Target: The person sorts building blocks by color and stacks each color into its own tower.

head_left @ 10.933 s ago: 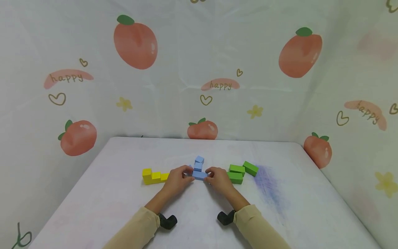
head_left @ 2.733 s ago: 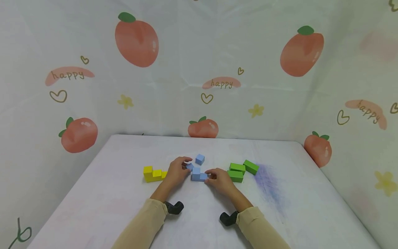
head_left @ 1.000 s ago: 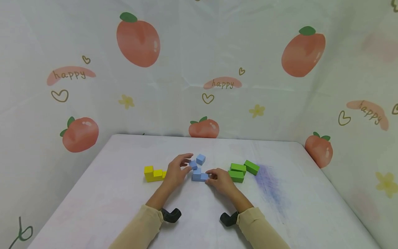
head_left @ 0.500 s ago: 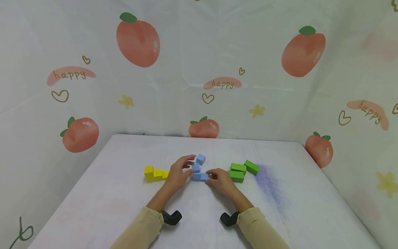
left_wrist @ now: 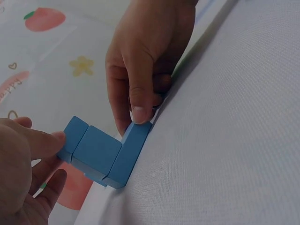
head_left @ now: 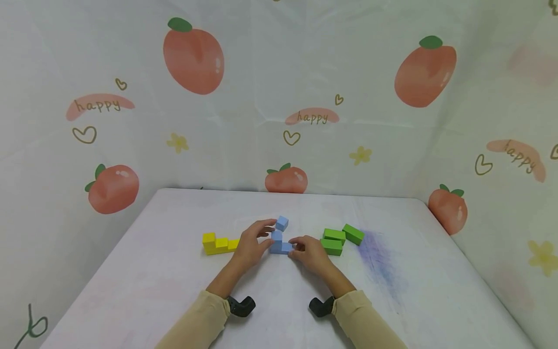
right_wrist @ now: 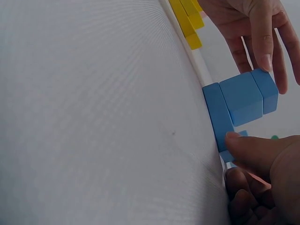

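Note:
In the head view, my left hand (head_left: 250,242) pinches a flat blue block (left_wrist: 73,137) between thumb and finger. That block sits flush on a thicker blue block (left_wrist: 97,149), which stands on the left end of a long blue block (left_wrist: 130,152) lying on the table. At the long block's right end, my right hand (head_left: 308,252) holds it with the thumb against its near side, as the right wrist view shows; the other fingers are partly hidden behind. Another blue block (head_left: 282,223) rests just behind the stack.
To the left stand yellow blocks (head_left: 209,242) in a stepped row, partly covered by my left hand. Right of my right hand lie green blocks: a front one (head_left: 332,247), one behind (head_left: 334,235) and an angled one (head_left: 353,234). A printed curtain (head_left: 244,97) hangs behind the table (head_left: 174,291).
My left hand has brought a blue block from behind left onto the raised block. Earlier, that raised block was set on the long one. My right hand stays at the long block's end.

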A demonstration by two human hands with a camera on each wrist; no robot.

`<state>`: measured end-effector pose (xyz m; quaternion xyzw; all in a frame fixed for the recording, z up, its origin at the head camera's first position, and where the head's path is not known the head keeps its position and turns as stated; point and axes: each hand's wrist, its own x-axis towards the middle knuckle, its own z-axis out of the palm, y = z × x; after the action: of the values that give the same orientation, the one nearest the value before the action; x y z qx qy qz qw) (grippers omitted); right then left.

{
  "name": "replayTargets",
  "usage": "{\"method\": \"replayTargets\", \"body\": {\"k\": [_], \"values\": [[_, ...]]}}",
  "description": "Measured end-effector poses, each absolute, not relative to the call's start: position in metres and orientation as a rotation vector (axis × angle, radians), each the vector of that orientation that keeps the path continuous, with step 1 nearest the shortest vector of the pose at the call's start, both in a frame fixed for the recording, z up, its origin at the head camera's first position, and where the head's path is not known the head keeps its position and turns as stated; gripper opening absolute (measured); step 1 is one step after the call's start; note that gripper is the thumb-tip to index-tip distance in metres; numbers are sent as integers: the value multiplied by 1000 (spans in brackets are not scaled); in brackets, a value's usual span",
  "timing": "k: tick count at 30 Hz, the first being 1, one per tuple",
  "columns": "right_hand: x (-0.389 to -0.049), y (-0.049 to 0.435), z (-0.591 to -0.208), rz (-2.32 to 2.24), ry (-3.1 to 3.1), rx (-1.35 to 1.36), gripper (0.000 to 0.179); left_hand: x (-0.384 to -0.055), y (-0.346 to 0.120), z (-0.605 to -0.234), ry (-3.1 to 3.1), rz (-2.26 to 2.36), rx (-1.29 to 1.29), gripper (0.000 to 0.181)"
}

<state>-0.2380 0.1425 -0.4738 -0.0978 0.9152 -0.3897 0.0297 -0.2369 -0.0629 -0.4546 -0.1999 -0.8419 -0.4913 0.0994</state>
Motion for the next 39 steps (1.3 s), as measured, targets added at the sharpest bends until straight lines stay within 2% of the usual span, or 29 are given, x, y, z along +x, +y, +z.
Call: {"method": "replayTargets", "body": {"k": [19,39], "values": [[-237,143,-475,-1202,2847,-347,29,-240,-64,-450,-2418,-1446,-627,48],[-237,143,-474,-1214,2835,-348,29,-270,-60,-437,-2434,-1461,-580,35]]}}
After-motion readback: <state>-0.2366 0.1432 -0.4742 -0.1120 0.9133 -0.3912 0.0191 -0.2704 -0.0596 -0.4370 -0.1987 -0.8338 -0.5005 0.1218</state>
